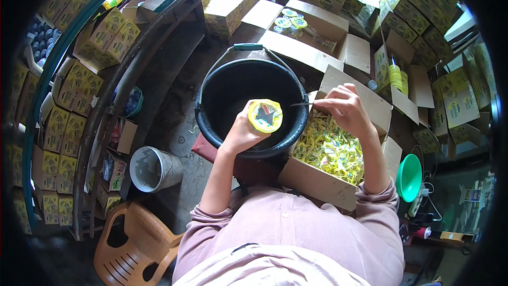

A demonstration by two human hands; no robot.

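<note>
Taking the centre of the black bucket as the middle of the clock face, the person's left hand comes in from 6 o'clock and is wrapped around a cup, gripping it over the bucket's open mouth, a little toward 4 o'clock. The cup's top faces up, with a yellow rim around a greyish middle bearing a red patch. The right hand is at 3 o'clock, fingers pinched on a thin blade. The blade crosses the bucket's rim and points toward 9 o'clock, its tip just beside the cup and seemingly apart from it.

The bucket's handle stands at 12 o'clock with a teal grip. At 4 o'clock, below the right hand, an open carton holds a heap of yellow strips; beyond it lies a green bowl. At 1 o'clock another open carton contains several lidded cups. Between 2 and 3 o'clock, stacked yellow discs stand in a box. A pale pail leans at 8 o'clock, and an orange-brown chair sits between 7 and 8.
</note>
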